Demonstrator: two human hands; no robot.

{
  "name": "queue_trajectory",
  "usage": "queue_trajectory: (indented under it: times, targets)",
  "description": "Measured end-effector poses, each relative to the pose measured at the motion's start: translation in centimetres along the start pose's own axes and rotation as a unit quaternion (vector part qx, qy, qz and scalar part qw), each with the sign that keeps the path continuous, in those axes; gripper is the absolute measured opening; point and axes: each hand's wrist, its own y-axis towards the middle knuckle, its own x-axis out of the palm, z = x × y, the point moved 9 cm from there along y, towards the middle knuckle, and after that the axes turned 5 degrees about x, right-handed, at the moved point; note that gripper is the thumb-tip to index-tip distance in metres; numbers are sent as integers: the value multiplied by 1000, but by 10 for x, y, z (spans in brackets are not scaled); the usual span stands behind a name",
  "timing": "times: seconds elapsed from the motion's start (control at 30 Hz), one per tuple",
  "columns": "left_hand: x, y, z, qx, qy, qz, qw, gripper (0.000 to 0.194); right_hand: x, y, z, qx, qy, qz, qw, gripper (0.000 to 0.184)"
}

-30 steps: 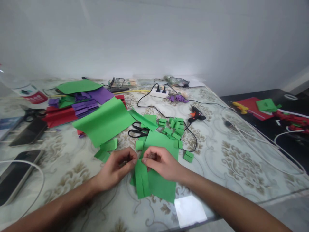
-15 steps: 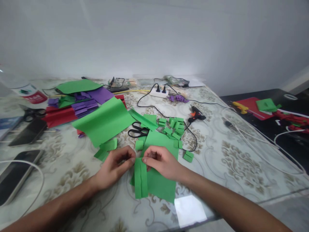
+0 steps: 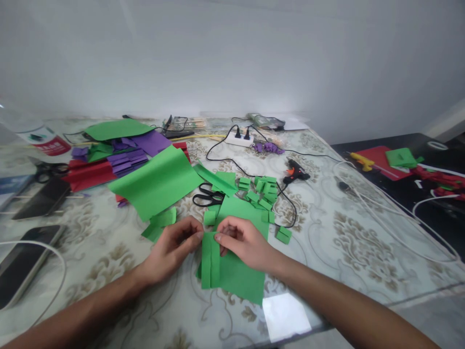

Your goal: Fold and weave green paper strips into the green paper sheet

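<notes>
Between my two hands is a folded green paper strip [image 3: 210,266], its top end pinched at both corners. My left hand [image 3: 178,247] grips the upper left edge with thumb and fingers. On the upper right edge, my right hand [image 3: 243,242] pinches in the same way. Beneath the strip and my right hand lies a larger green paper sheet [image 3: 247,278]. Just beyond my hands are black-handled scissors [image 3: 208,195], their blades covered by paper. Several small folded green pieces [image 3: 267,189] sit in a pile past the sheet.
A black glue gun [image 3: 296,171] rests right of the pile, its cord looping nearby. Farther back is a white power strip [image 3: 240,139]. Large green paper [image 3: 156,182] lies over red and purple paper at the left. Two phones [image 3: 27,264] lie at the left edge, beside a white cable.
The folded strip has shifted slightly up, away from me, and its lower end now sits higher. Both hands keep their pinch in nearly the same place.
</notes>
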Motion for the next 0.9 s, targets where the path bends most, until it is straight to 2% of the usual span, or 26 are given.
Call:
queue_trajectory:
  times: [0.2,0.33,0.57,0.9]
  targets:
    - [7,1,-3,-10,-12,-19,1000,39,-7,3,2,-17,17,26,999,34]
    - [7,1,-1,-7,2,-20,1000,42,-1,1,1,-35,20,3,999,28]
    - [10,0,0,-16,3,-27,999,44,4,-1,3,-47,-9,-13,999,31]
    - [5,-1,-4,-11,-20,-7,1000,28,-4,3,5,-47,24,14,999,33]
